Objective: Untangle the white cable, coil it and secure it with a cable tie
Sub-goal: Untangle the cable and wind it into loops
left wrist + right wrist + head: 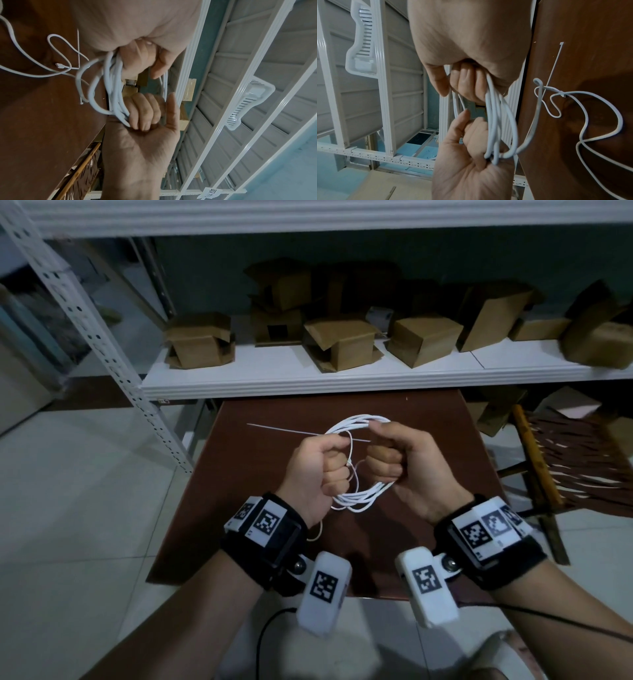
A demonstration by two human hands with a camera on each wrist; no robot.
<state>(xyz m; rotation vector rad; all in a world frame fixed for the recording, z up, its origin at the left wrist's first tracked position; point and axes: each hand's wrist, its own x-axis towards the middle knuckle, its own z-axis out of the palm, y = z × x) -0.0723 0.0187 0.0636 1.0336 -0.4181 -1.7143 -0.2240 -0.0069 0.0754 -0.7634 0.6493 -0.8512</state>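
Two hands hold one white cable (356, 498) coiled in several loops above the brown table (428, 419): the left hand (317, 470) and right hand (400, 463) each grip opposite sides. One white cable tie (274, 429) lies flat on the table behind them.

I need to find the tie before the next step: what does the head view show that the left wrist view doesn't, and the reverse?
Only the head view shows the cardboard boxes on the shelf, both wrist cameras, and the whole cable tie lying on the table behind the hands. Only the left wrist view shows the cable's connector end loose on the table, and the white plastic basket. Both show the left hand and right hand gripping the white cable coil.
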